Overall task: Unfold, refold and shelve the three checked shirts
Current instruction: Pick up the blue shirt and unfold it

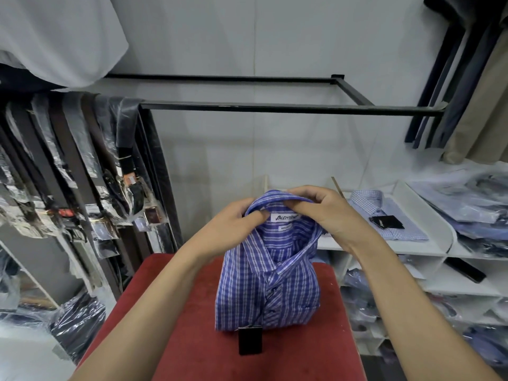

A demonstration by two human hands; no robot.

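A folded blue shirt with white checks (268,284) lies on the red padded table (192,339), its collar raised toward me and a black hang tag (249,340) at its lower edge. My left hand (233,218) pinches the left side of the collar, fingers tucked inside by the white label. My right hand (327,210) grips the collar's top and right side. A light blue checked shirt (384,213) with a black tag lies folded on the white shelf at the right.
White shelving (428,247) at the right holds several bagged shirts and a dark phone-like object (464,269). Belts in plastic sleeves (82,171) hang at the left. A black metal rail (275,107) crosses the wall ahead. Trousers hang at the upper right.
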